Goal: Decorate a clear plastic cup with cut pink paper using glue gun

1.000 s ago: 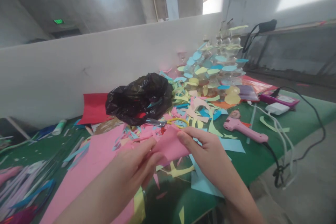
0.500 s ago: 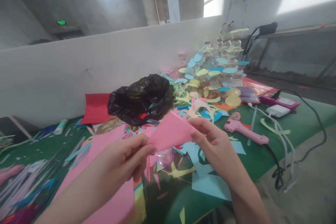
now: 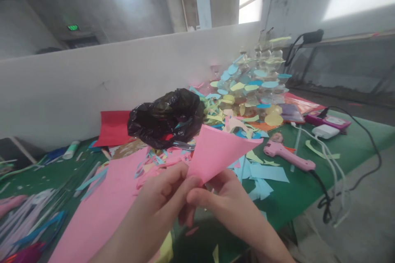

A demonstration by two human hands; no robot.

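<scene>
A piece of pink paper (image 3: 216, 150), wide at the top and narrow at the bottom, stands up between both hands. My left hand (image 3: 166, 195) pinches its lower left part between thumb and fingers. Against the bottom of the paper, my right hand (image 3: 224, 199) is closed, its thumb close to the left thumb and its other fingers partly behind the paper. A large pink sheet (image 3: 105, 203) lies on the green table (image 3: 286, 191) under and left of the left forearm.
A black plastic bag (image 3: 166, 117) sits behind the hands amid paper scraps. To the right lie a pink glue gun (image 3: 290, 155) and a white adapter (image 3: 325, 131) with cables. Bottles with paper discs (image 3: 256, 78) stand behind; straws (image 3: 27, 218) lie left.
The pink paper has turned and opened upward. My right hand has moved left and down to its lower end, beside my left hand, which has shifted slightly right.
</scene>
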